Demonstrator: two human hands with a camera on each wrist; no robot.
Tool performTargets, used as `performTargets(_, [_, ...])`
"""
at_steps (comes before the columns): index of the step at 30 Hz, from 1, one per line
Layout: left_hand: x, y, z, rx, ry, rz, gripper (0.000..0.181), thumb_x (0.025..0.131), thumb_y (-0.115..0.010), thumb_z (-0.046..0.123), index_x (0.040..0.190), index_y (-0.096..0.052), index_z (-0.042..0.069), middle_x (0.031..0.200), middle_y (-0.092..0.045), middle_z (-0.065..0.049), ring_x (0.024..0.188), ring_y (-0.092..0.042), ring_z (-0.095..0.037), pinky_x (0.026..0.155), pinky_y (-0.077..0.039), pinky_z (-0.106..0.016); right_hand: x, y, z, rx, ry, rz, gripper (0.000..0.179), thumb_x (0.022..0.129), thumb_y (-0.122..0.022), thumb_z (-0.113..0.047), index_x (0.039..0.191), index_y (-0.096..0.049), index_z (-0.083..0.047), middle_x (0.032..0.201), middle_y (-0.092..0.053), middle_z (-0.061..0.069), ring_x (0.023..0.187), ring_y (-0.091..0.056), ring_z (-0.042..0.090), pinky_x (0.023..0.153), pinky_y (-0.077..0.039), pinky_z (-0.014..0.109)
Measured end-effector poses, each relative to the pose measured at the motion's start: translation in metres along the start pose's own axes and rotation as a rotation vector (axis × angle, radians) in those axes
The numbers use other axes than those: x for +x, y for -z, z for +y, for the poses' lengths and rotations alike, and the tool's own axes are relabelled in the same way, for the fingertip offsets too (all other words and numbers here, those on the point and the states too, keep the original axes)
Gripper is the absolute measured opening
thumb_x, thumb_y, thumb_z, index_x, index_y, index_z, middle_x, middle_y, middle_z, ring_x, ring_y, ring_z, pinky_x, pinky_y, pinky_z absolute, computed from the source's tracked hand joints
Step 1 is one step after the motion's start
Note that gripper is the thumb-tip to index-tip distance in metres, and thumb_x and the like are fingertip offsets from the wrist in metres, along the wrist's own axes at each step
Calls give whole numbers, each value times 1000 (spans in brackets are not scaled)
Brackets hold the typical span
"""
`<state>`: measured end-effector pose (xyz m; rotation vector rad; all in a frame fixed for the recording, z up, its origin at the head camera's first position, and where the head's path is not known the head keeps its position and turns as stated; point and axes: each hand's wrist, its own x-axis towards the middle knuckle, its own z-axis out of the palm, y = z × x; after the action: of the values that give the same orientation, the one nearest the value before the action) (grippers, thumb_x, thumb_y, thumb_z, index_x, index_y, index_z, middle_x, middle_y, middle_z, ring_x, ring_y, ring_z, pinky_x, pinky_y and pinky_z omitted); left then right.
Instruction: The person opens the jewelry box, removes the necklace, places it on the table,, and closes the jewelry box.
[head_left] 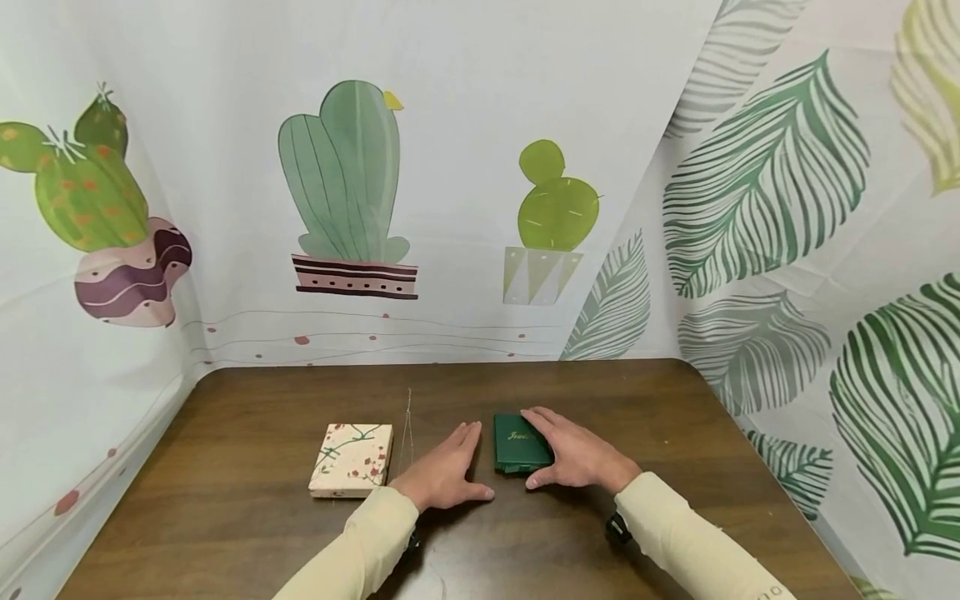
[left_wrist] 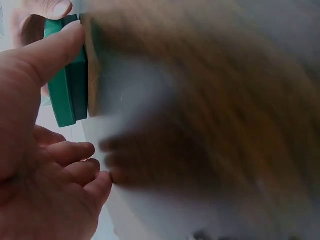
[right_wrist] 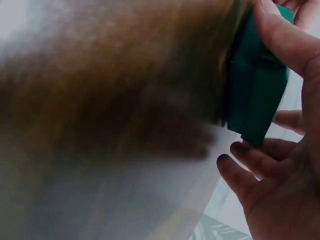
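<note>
A dark green box (head_left: 517,442) with gold lettering on its lid, partly hidden, lies on the table. Around its right side is my right hand (head_left: 572,454), fingers reaching over the rear edge and thumb at the front corner; firm contact cannot be told. My left hand (head_left: 446,471) is apart from the box's left side, palm facing it, with fingers extended and holding nothing. The left wrist view shows the box (left_wrist: 62,95) beyond the left thumb. In the right wrist view, the box (right_wrist: 257,85) stands between the right thumb and the lower fingers.
A cream box (head_left: 352,458) with a floral print lies left of my left hand. A thin looped strand (head_left: 408,417) runs on the brown wooden table (head_left: 247,433) beside it. Cloth hangings (head_left: 457,167) with printed cacti and leaves border the table's back and sides.
</note>
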<state>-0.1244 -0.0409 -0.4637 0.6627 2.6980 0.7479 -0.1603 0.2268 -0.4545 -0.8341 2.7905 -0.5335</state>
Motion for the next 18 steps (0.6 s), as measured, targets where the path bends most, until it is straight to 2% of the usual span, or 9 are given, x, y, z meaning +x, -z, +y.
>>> performTargets(8, [9, -7, -2, -24, 27, 39, 104, 89, -82, 39, 164, -23, -1, 169, -30, -25, 157, -33, -37, 123, -37, -52, 2, -6, -1, 14, 0, 35, 99, 80, -87, -52, 158, -42, -12, 151, -50, 9, 122, -60, 24, 100, -56, 47])
performTargets(13, [11, -8, -2, -65, 18, 69, 102, 89, -83, 35, 162, -25, -5, 166, -34, -27, 153, -39, -39, 121, -39, -53, 5, -10, -2, 38, 23, 48, 97, 79, -87, -53, 157, -44, -14, 148, -53, 6, 117, -60, 19, 96, -56, 43])
performTargets(18, [11, -10, -5, -98, -2, 77, 101, 90, -82, 35, 161, -24, -6, 166, -34, -27, 152, -40, -41, 121, -40, -55, 6, -13, -5, 82, 54, 57, 97, 79, -87, -56, 156, -46, -13, 146, -55, 2, 118, -60, 15, 98, -55, 40])
